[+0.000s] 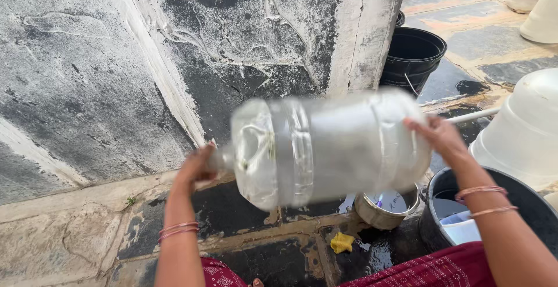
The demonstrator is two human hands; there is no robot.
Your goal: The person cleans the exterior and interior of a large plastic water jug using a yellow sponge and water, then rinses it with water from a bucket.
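big clear plastic water jug (331,147), lying sideways midair, neck to left, blurred

Bare forearms, thin bangles (487,200) on both wrists, maroon patterned garment (430,271)
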